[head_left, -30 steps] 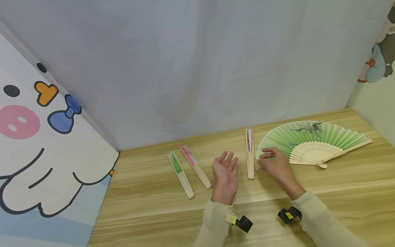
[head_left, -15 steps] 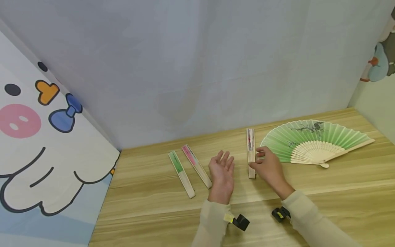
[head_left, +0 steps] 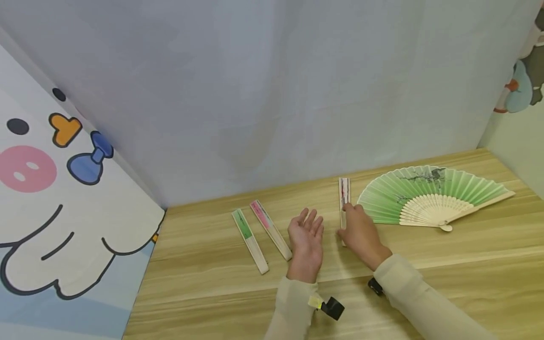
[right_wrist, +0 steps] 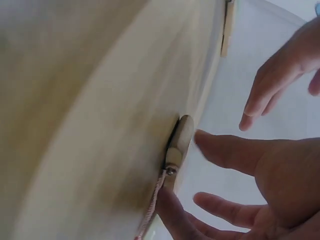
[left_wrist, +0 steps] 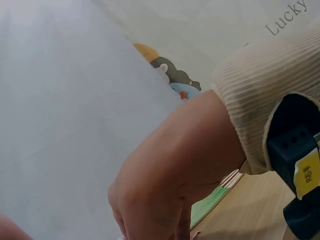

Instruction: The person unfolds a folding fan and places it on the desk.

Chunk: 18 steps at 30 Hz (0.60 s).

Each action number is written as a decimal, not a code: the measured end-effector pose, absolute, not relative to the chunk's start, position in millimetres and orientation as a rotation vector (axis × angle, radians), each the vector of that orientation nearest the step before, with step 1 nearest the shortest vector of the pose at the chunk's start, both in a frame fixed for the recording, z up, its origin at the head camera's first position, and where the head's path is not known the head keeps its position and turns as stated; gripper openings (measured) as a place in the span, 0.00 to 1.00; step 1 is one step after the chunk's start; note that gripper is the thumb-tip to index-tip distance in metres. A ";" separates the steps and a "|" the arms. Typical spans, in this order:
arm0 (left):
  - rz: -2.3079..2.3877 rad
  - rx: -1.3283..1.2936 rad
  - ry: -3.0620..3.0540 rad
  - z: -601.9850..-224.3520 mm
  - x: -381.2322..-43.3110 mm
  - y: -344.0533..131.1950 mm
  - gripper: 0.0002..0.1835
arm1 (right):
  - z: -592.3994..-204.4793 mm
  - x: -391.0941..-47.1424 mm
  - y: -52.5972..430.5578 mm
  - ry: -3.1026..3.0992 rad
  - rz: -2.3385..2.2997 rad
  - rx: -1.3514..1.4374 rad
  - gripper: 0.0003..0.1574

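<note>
A folded hand fan [head_left: 344, 187] with a red and dark print lies upright in the head view, just right of the middle. My right hand [head_left: 361, 232] reaches over its lower part, thumb on the left side and fingers bent across it. The right wrist view has the thumb and forefinger on either side of the fan's pivot end [right_wrist: 181, 137], where a pink cord [right_wrist: 152, 200] hangs. My left hand [head_left: 307, 240] is palm up, fingers loosely spread, holding nothing, a little left of that fan. Its fingers also show in the right wrist view.
An open green fan [head_left: 433, 184] spreads on the wooden table [head_left: 204, 307] at the right. Two more folded fans, one green [head_left: 250, 241] and one pink [head_left: 270, 229], lie left of my left hand. A grey cloth wall [head_left: 276, 94] rises behind the table.
My right hand has moved left from beside the green open fan onto the folded fan, and its fingers now cover the fan's lower part. The left hand has barely moved.
</note>
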<state>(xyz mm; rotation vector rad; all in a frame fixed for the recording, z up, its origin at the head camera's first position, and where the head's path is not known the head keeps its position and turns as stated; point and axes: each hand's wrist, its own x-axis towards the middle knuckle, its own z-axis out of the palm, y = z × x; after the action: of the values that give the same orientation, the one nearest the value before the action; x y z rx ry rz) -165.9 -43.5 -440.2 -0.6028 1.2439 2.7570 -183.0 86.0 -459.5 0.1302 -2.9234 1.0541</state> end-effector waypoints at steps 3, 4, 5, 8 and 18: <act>2.754 -0.608 1.248 -440.0 -165.6 -43.2 0.32 | -460.1 -182.8 84.3 -2.921 0.996 0.171 0.37; 2.755 -0.610 1.248 -439.8 -165.6 -43.2 0.32 | -460.6 -182.5 83.9 -2.915 0.978 0.187 0.37; 2.755 -0.610 1.247 -439.7 -165.6 -43.2 0.32 | -461.0 -181.9 83.6 -2.907 0.963 0.200 0.37; 2.759 -0.605 1.239 -439.9 -165.5 -43.4 0.32 | -462.7 -180.0 83.6 -2.878 0.936 0.223 0.36; 2.757 -0.582 1.226 -442.2 -165.4 -43.4 0.32 | -462.9 -175.6 87.4 -2.894 0.952 0.225 0.31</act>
<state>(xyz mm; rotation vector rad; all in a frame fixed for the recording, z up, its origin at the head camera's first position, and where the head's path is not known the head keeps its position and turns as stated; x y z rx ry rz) -165.4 -43.4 -442.2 -0.5822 1.2262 2.7574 -175.6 87.4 -462.9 0.2250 -2.8942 0.9521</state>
